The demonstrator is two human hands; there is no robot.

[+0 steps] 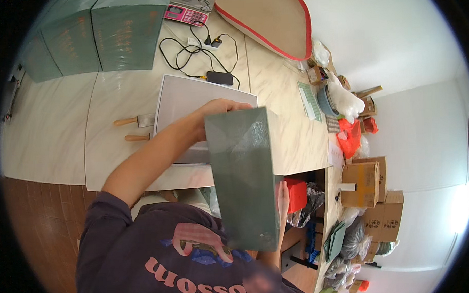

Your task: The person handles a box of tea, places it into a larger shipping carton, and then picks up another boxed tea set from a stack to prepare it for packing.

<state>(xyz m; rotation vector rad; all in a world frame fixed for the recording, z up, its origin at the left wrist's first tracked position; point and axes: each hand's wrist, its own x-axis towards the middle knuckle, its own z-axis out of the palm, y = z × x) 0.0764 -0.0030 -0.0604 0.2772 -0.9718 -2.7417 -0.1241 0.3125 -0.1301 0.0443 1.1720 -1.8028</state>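
A green box (pixel 243 181) in clear, glossy wrapping is held up before my chest, over the table's front edge. My left hand (pixel 221 108) grips its far end, with the fingers partly hidden behind the box. Flat against the right side lies my right hand (pixel 283 197); its palm side is partly out of sight. Behind the box, a flat grey panel (pixel 194 95) with a thin pale frame rests on the marble-patterned table (pixel 120 100). Two wooden-handled scrapers, one upper (pixel 135 121) and one lower (pixel 137 138), lie at the panel's left edge.
Several wrapped green boxes (pixel 126 38) stand at the back left. Black cables (pixel 177 51) and a power adapter (pixel 219 78) lie behind the panel, near a pink-keypad scale (pixel 185 14). A red-rimmed tray (pixel 265 21) is behind. Cardboard cartons (pixel 360 184) line the right side.
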